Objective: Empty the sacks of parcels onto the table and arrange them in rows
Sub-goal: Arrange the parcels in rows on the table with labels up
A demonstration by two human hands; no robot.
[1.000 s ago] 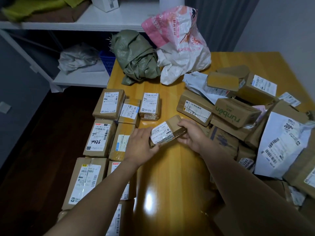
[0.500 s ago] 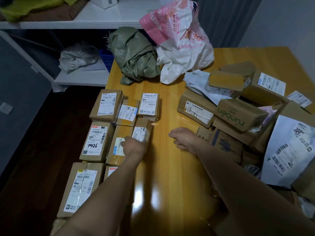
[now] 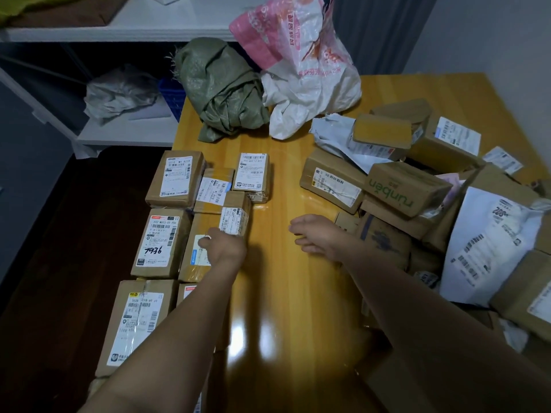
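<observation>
A: Where's the small box [image 3: 235,217]?
B: Down on the table [image 3: 286,293], right end of the middle row, just below the labelled box [image 3: 252,175] in the back row. Label faces up.
A: Left hand [image 3: 224,247]?
B: On the near end of that box, fingers curled against it. Can't tell if it's actually pinching or just pushing.
A: Right hand [image 3: 317,235]?
B: Empty, fingers loosely spread, hovering over bare table between the rows and the pile.
A: Rows?
B: Brown boxes in rows along the left edge. One has 7936 [image 3: 162,242] handwritten on its label.
A: Pile?
B: Unsorted on the right: cartons, a "runben" box [image 3: 402,189], a white mailer bag [image 3: 492,248], all overlapping.
A: Sacks?
B: Green sack [image 3: 220,90] crumpled at the far edge, pink and white sack [image 3: 301,61] touching its right side. Both slumped.
</observation>
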